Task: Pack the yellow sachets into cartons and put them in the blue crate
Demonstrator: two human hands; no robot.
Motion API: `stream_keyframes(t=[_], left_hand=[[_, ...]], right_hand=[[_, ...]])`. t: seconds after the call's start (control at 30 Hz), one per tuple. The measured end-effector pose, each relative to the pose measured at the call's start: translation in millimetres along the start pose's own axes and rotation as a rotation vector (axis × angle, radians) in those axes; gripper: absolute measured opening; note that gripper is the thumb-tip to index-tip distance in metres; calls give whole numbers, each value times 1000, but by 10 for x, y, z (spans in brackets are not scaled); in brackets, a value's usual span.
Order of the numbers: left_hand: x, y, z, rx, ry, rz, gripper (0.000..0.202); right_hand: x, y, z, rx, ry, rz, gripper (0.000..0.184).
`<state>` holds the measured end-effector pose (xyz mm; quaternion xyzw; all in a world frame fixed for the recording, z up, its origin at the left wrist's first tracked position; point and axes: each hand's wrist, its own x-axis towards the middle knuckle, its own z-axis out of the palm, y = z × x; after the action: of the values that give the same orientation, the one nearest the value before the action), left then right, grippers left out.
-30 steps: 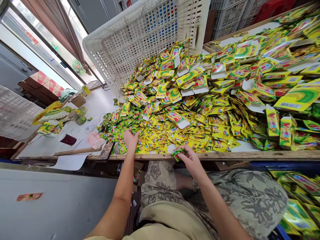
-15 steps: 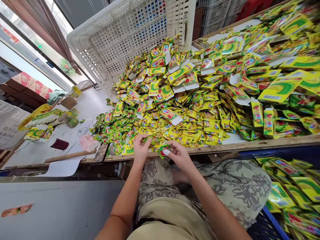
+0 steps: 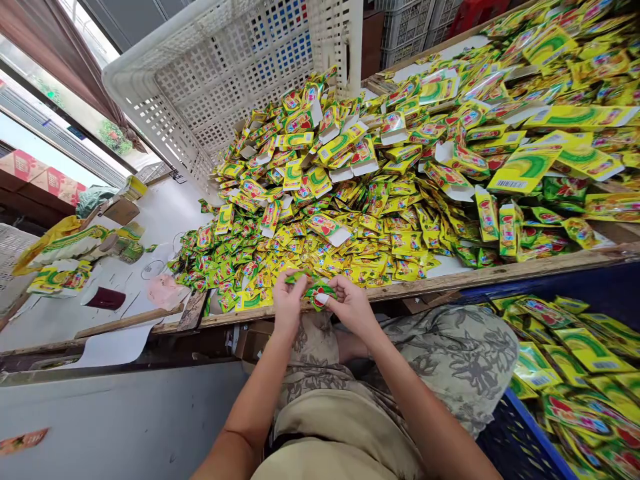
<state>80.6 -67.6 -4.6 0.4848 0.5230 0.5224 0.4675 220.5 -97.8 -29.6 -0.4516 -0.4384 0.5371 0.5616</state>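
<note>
My left hand is closed in a pinch at the table's front edge, with a small green sachet at its fingertips. Close beside it, my right hand pinches another green sachet with a red fruit print. The two sachets meet or overlap between my fingers; I cannot tell whether they are joined. Just beyond my hands spreads a heap of yellow sachets, with green sachets to its left. Small printed boxes, some with white flaps open, lie on top.
A white plastic basket lies tipped behind the heap. To my right a blue crate holds yellow packets. On the left of the table are a dark red cup-like object, a pink crumpled piece and a wooden strip.
My hands have drawn closer together, bringing the two green sachets against each other. The camera view has shifted, so the table's contents appear further left.
</note>
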Motion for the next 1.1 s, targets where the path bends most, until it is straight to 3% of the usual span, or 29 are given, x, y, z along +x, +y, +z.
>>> stream_keyframes(t=[0.13, 0.2, 0.27, 0.33, 0.43, 0.53, 0.73, 0.87, 1.03, 1.1], left_hand=[[353, 49, -315, 511, 306, 279, 39], [431, 60, -341, 751, 373, 440, 44], [439, 18, -219, 872, 236, 508, 34], [423, -72, 5, 919, 24, 469, 23], [434, -217, 327, 963, -78, 365, 23], [485, -300, 437, 903, -92, 293, 23], [542, -395, 306, 463, -157, 50, 28], [560, -328, 252, 272, -171, -58, 20], [464, -34, 87, 210, 11, 115, 17], [360, 57, 43, 187, -12, 148, 17]], right_hand=[[-1, 54, -177, 21, 112, 13, 32], [-5, 74, -250, 57, 132, 52, 34], [-10, 86, -282, 93, 160, 76, 37], [-17, 91, -286, 117, 187, 77, 39], [-42, 92, -305, 122, 193, 80, 38], [-79, 104, -372, 118, 202, 88, 38], [-89, 178, -415, 99, 200, 80, 39], [-83, 214, -406, 89, 189, 69, 39], [-91, 162, -416, 110, 189, 101, 41], [-69, 107, -363, 108, 165, 82, 39]])
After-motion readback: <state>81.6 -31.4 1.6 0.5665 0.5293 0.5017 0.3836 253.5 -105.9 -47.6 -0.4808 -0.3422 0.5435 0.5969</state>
